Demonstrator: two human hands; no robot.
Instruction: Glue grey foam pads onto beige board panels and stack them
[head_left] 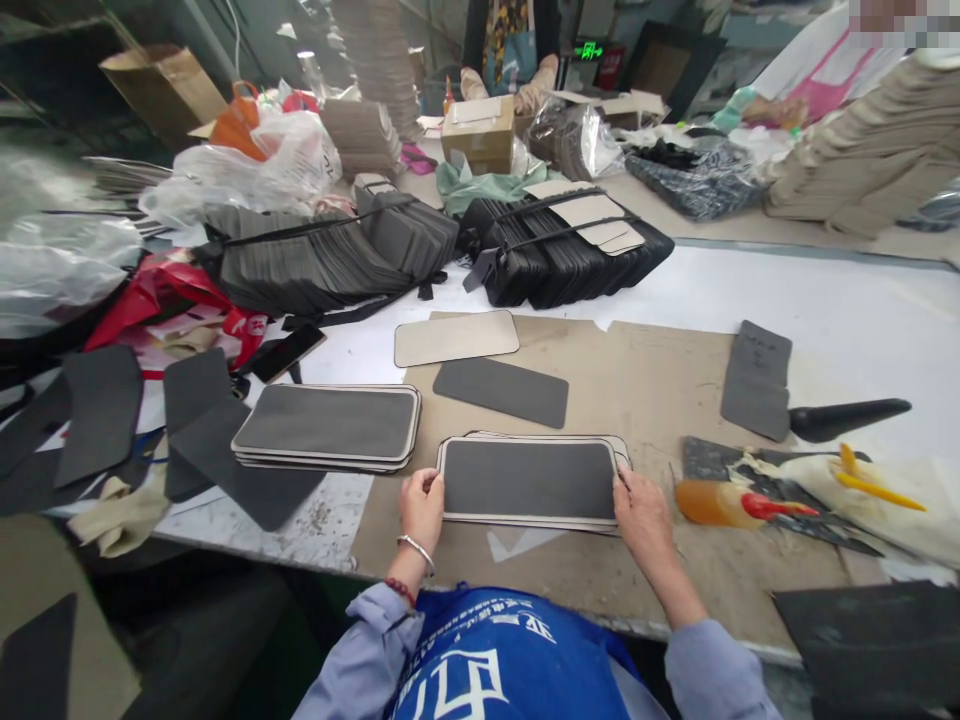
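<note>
In front of me lies a short stack of rounded rectangular panels, the top panel (pixel 529 480) dark grey with a pale border. My left hand (pixel 421 510) pinches its left edge, thumb and fingers closed. At the right edge my right hand (pixel 641 510) grips the same panel, its fingers partly hidden. A similar stack of grey panels (pixel 328 422) sits to the left, beyond my left hand. Just behind the front stack are a loose dark grey panel (pixel 501 391) and a beige panel (pixel 456 338).
Strapped bundles of dark panels (pixel 574 250) stand at the back. To the right are a glue bottle (pixel 712 502) with a red tip, scissors (pixel 847 535) and a black-handled tool (pixel 851 418). A phone (pixel 290 352) lies at left. Across the table stands a person (pixel 510 50).
</note>
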